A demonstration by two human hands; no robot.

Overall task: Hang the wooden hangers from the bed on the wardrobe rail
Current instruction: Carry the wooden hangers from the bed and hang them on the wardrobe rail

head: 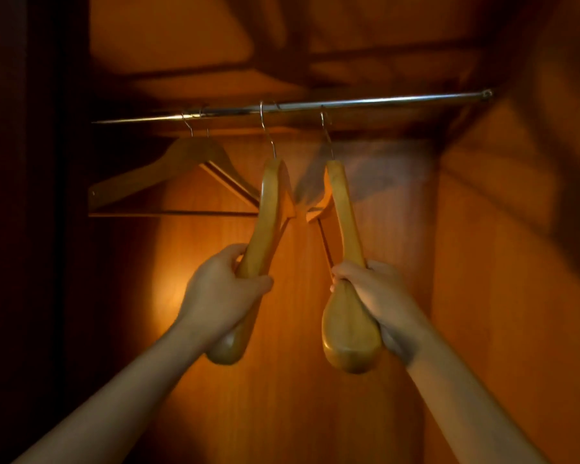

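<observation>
A metal wardrobe rail (382, 102) runs across the top of the wooden wardrobe. My left hand (221, 289) grips the near arm of a thick wooden hanger (268, 209); its hook sits over the rail near the middle. My right hand (375, 296) grips a second thick wooden hanger (345, 316), seen end-on, whose hook reaches up to the rail just right of the first. Whether that hook is over the rail I cannot tell. Both hangers tilt toward me.
Two thinner wooden hangers (181, 165) with trouser bars hang at the rail's left end. The wardrobe's back panel (298, 396) and right side wall (516, 296) close the space. The rail's right stretch carries no hangers. A dark door edge stands at the left.
</observation>
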